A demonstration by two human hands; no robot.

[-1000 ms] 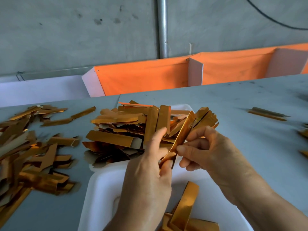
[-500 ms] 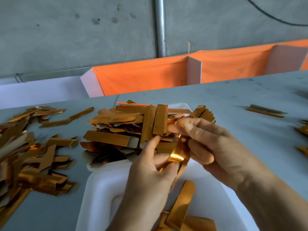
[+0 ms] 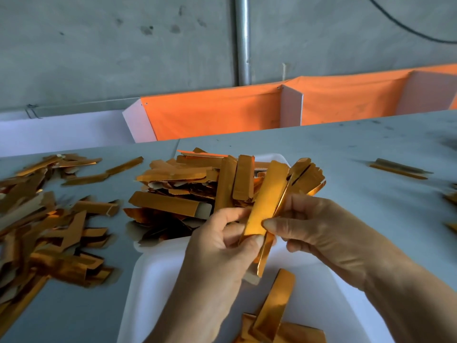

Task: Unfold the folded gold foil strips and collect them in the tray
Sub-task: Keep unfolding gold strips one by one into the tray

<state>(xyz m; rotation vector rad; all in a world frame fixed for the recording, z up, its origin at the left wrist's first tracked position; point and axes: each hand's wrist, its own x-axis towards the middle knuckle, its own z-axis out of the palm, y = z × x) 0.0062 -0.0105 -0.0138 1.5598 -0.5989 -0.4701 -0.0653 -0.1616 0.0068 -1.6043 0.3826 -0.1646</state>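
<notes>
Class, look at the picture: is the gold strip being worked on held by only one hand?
No: both the left hand and the right hand pinch the gold strip above the white tray.

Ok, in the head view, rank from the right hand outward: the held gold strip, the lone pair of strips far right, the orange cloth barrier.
1. Held gold foil strip, pinched by the right hand.
2. Lone pair of strips, on the table's far right.
3. Orange cloth barrier, beyond the table's far edge.

strips [image 3: 178, 191] in tray [image 3: 148, 288] — loose pile [image 3: 44, 231] left
</notes>
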